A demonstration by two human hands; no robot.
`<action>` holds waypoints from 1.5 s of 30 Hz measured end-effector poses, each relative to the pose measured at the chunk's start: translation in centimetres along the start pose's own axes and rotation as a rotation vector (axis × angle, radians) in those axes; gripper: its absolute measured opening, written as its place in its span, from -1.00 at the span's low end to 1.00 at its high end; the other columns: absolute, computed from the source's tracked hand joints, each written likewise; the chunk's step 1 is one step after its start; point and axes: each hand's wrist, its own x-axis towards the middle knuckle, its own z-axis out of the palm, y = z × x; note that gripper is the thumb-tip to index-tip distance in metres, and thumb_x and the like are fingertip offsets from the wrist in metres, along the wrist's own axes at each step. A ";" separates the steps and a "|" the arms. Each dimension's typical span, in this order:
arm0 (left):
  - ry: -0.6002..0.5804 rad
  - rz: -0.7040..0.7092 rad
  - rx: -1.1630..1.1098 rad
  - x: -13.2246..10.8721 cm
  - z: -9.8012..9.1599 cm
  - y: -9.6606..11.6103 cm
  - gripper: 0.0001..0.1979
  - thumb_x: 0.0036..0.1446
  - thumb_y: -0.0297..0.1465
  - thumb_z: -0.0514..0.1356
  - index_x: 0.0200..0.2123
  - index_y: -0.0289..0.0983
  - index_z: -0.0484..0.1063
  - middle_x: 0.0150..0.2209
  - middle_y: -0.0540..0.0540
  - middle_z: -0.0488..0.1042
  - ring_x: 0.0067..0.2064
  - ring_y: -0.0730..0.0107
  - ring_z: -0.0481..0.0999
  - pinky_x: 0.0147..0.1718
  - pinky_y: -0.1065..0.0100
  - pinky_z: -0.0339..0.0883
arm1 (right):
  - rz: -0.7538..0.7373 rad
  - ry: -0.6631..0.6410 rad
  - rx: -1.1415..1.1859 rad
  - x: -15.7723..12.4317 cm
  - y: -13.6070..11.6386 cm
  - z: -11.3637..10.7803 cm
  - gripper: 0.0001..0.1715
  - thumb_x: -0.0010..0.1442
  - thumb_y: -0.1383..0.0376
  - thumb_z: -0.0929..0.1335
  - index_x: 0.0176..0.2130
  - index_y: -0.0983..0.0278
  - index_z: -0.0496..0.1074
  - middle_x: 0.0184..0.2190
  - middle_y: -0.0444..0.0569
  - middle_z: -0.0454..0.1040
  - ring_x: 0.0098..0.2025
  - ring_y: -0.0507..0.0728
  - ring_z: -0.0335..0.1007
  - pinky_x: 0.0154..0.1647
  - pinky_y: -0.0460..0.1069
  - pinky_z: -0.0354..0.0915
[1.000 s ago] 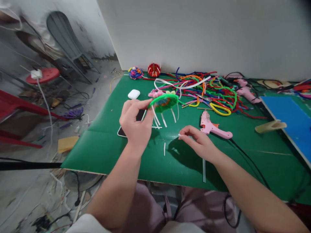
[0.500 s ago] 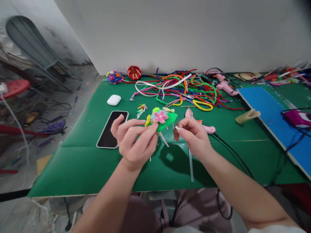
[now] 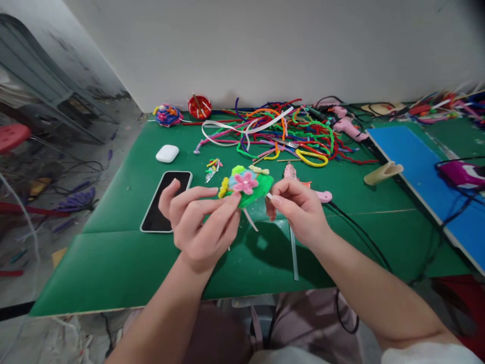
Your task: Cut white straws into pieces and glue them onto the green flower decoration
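Observation:
My left hand (image 3: 204, 222) pinches a pipe-cleaner flower ornament (image 3: 245, 183) with a pink flower, yellow bits and a green leaf-like base. Close to its right edge, my right hand (image 3: 301, 207) is closed with thumb and finger on a small white strip (image 3: 269, 196). Whether that strip touches the ornament I cannot tell. Partly behind my right hand lies a pink glue gun (image 3: 291, 172), and a long translucent glue stick (image 3: 294, 258) shows below the hand. A narrow pale strip (image 3: 250, 220) appears under the ornament.
Left of my hands are a phone (image 3: 159, 210) and a white earbud case (image 3: 167, 153). Behind lie tangled pipe cleaners (image 3: 261, 129), yellow-handled scissors (image 3: 314, 159) and another pink glue gun (image 3: 346, 126). A bamboo-like tube (image 3: 381, 174) overlaps a blue board (image 3: 417, 167) on the right.
The view has shifted slightly, so everything sits a little further left. Both hands keep their holds, and the white strip stays near the ornament's right edge.

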 end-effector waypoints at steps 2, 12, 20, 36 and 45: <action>-0.012 -0.011 0.015 0.0 0.0 0.0 -0.60 -0.21 -0.54 0.31 -0.25 -0.03 0.51 -0.53 0.04 0.44 -0.31 0.23 0.48 0.04 -0.07 0.18 | 0.010 -0.001 -0.002 0.0 -0.1 0.0 -0.87 0.09 0.28 0.34 -0.46 0.23 0.31 -0.59 -0.22 0.33 -0.55 -0.05 0.28 -0.56 -0.11 0.25; -0.021 -0.062 -0.004 -0.1 0.1 0.2 -0.60 -0.24 -0.53 0.33 -0.29 0.01 0.53 -0.53 0.04 0.45 -0.32 0.23 0.48 0.04 -0.10 0.18 | 0.023 -0.027 0.011 0.0 0.0 0.1 -0.88 0.11 0.27 0.34 -0.44 0.22 0.31 -0.58 -0.22 0.33 -0.54 -0.05 0.28 -0.58 -0.12 0.27; -0.023 -0.040 -0.034 0.0 0.1 0.3 -0.59 -0.19 -0.54 0.32 -0.22 -0.03 0.51 -0.51 0.03 0.43 -0.29 0.23 0.47 0.04 -0.11 0.16 | -0.004 -0.025 -0.005 0.0 0.1 0.0 -0.88 0.13 0.26 0.34 -0.43 0.22 0.32 -0.58 -0.23 0.36 -0.57 -0.06 0.27 -0.58 -0.13 0.26; 0.063 -0.062 -0.013 0.2 0.7 0.1 -0.69 -0.20 -0.61 0.30 -0.34 -0.14 0.49 -0.54 0.06 0.37 -0.31 0.34 0.45 0.02 0.01 0.22 | 0.018 -0.010 0.028 -0.2 0.3 -0.2 -0.67 0.24 0.12 0.25 -0.37 0.23 0.48 -0.52 -0.15 0.48 -0.56 -0.06 0.31 -0.64 -0.16 0.19; 0.075 -0.108 -0.010 0.2 0.7 0.0 -0.69 -0.18 -0.60 0.31 -0.34 -0.14 0.49 -0.53 0.07 0.35 -0.29 0.36 0.45 0.03 0.01 0.23 | 0.018 -0.002 -0.031 0.0 0.2 -0.2 -0.72 0.20 0.14 0.29 -0.36 0.21 0.52 -0.49 -0.16 0.51 -0.59 -0.08 0.29 -0.68 -0.18 0.18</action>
